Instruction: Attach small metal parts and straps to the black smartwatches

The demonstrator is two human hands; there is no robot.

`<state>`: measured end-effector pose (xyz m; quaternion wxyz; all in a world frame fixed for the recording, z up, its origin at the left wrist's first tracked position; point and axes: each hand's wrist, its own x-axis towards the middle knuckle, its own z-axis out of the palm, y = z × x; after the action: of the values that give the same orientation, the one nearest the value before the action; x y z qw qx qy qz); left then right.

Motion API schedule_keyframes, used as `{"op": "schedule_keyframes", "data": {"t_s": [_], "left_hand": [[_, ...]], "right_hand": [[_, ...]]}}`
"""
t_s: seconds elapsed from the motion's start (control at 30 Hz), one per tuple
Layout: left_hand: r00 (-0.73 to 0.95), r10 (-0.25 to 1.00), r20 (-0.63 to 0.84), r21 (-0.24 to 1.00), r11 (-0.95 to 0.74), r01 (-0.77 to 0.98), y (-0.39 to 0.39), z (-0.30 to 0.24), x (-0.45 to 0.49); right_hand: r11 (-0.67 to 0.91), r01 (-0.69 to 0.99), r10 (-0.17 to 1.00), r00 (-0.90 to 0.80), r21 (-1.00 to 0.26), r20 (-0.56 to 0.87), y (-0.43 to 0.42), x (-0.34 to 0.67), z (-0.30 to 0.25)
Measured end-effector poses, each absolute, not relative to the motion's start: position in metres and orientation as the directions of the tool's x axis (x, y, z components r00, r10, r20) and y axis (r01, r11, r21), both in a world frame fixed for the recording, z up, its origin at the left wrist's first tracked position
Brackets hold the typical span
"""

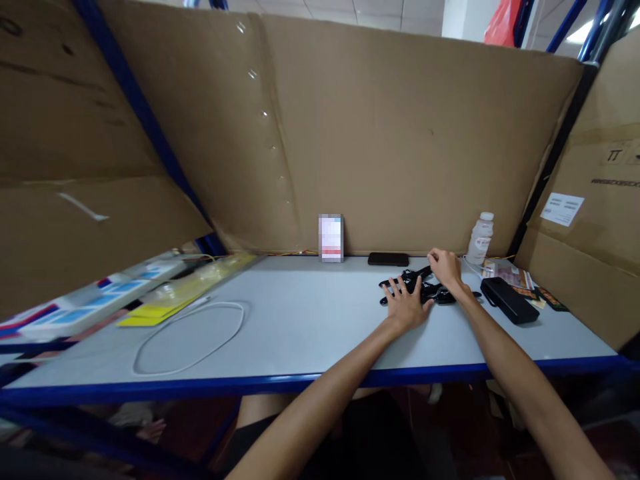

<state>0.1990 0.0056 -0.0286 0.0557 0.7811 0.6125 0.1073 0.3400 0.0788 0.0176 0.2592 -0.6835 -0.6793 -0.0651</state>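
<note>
A tangle of black straps (pixel 419 283) lies on the pale grey table (pixel 300 320), right of centre. My left hand (pixel 406 304) rests flat on the near left part of the straps, fingers spread. My right hand (pixel 445 267) is curled over the far right end of the straps and grips a piece of them. A black rectangular case (pixel 509 300) lies just right of my right wrist.
A dark phone (pixel 389 259) and a small card (pixel 331 238) sit by the cardboard back wall. A white bottle (pixel 481 239) stands at the back right beside printed packets (pixel 505 272). A white cable loop (pixel 190 337) and yellow-blue packages (pixel 125 297) lie at the left.
</note>
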Motion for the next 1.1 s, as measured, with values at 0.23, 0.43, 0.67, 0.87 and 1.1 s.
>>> {"op": "schedule_keyframes", "data": {"t_s": [0.23,0.43,0.67,0.87,1.1], "left_hand": [[0.302,0.943,0.141,0.306,-0.331,0.893,0.04,-0.011,0.18],[0.425,0.884,0.195,0.233,-0.463,0.855,0.041,-0.021,0.123],[0.404,0.887,0.224,0.172,-0.444,0.879,0.003,-0.04,0.019],[0.339,0.903,0.263,0.137,-0.383,0.914,-0.058,-0.054,-0.046],[0.323,0.89,0.323,0.124,-0.378,0.917,-0.044,-0.048,-0.032]], "right_hand": [[0.009,0.975,0.885,0.096,-0.222,0.455,0.095,0.352,-0.009],[0.016,0.98,0.924,0.061,-0.199,0.377,0.103,0.357,-0.023],[0.058,0.977,0.905,0.035,-0.204,0.424,0.1,0.358,-0.016],[0.237,0.941,0.835,-0.071,-0.241,0.545,0.084,0.318,0.007],[0.693,0.705,0.684,-0.577,-0.152,0.445,0.042,0.209,-0.002]]}}
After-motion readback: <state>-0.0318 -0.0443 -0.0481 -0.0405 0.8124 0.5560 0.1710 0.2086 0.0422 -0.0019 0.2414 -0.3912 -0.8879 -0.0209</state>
